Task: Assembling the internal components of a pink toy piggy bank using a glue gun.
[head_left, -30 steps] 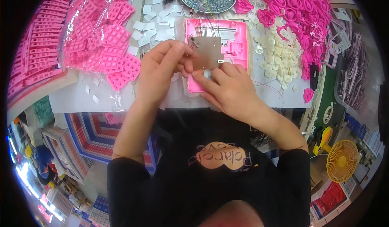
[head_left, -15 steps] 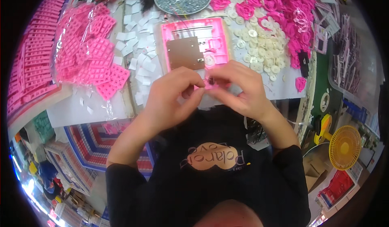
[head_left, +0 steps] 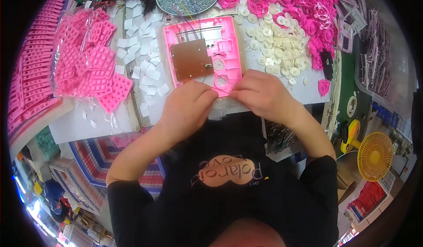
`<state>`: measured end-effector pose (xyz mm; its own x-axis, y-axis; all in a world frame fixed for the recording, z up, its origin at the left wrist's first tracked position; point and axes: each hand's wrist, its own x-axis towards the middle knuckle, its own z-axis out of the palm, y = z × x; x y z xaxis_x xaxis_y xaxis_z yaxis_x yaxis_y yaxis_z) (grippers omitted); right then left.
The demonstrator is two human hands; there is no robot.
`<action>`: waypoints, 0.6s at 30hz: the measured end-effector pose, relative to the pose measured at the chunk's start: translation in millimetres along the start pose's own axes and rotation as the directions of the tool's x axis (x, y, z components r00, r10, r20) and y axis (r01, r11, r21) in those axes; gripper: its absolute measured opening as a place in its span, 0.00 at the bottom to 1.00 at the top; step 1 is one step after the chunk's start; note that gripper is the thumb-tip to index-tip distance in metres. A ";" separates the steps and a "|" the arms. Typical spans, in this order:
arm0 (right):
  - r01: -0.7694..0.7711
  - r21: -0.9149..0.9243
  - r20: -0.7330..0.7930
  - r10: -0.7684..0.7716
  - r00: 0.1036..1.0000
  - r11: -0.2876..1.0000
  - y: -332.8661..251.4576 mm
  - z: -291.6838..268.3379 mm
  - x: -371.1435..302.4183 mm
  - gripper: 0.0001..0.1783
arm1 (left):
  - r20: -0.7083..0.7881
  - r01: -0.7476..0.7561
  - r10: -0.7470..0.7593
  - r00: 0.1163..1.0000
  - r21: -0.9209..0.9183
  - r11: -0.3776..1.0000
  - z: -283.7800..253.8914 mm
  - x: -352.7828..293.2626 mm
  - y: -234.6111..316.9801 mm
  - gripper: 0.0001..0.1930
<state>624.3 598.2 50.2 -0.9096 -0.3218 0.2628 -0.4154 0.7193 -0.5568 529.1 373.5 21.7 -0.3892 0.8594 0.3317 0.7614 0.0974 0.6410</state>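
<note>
A pink plastic housing (head_left: 235, 57) lies in front of me, with a brown circuit board (head_left: 191, 58) over its left part. Coloured wires (head_left: 188, 24) run from the board past the housing's far edge. On the housing's right side sit a pale disc (head_left: 219, 65) and, nearer me, a round ring opening (head_left: 221, 80) with thin wire strands by it. My left hand (head_left: 187, 106) is closed in a pinch at the near edge, below the board. Opposite it, my right hand (head_left: 264, 93) pinches at the near right corner. Whatever lies between the fingertips is too small to make out.
Behind the housing stands a round metal tray (head_left: 159, 2) of small screws. White paper squares (head_left: 141, 64) and bagged pink keypads (head_left: 92, 57) lie left. Cream discs (head_left: 282, 44) and magenta rings (head_left: 308, 9) are piled right. A yellow fan (head_left: 374, 156) stands lower right.
Both hands have drawn down toward the housing's near edge, uncovering the ring opening. The dark little piece seen by the right fingertips no longer shows. The view has shifted slightly.
</note>
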 end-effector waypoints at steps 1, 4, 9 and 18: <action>0.055 -0.055 0.023 -0.054 0.998 0.997 0.7 -0.3 0.8 0.10 | 0.003 0.002 -0.002 1.000 0.006 1.000 0.1 -0.4 -0.8 0.14; 0.100 -0.042 0.033 -0.099 0.995 0.994 13.9 6.8 -7.4 0.11 | 0.024 -0.021 0.020 1.000 0.039 0.999 -0.4 1.6 -2.0 0.16; 0.034 -0.050 -0.234 -0.045 0.971 0.998 24.4 24.6 -26.1 0.16 | 0.108 -0.080 0.066 0.992 0.137 0.987 -1.4 0.2 -2.5 0.24; -0.097 -0.152 0.117 0.115 0.986 0.984 -3.5 -20.0 1.1 0.11 | 0.177 -0.101 0.074 0.981 0.150 0.984 -5.2 6.3 -1.2 0.21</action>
<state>624.9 607.6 68.2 -0.9463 -0.3063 0.1029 -0.3188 0.8326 -0.4530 523.1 376.1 26.6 -0.2342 0.9395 0.2502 0.8657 0.0844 0.4934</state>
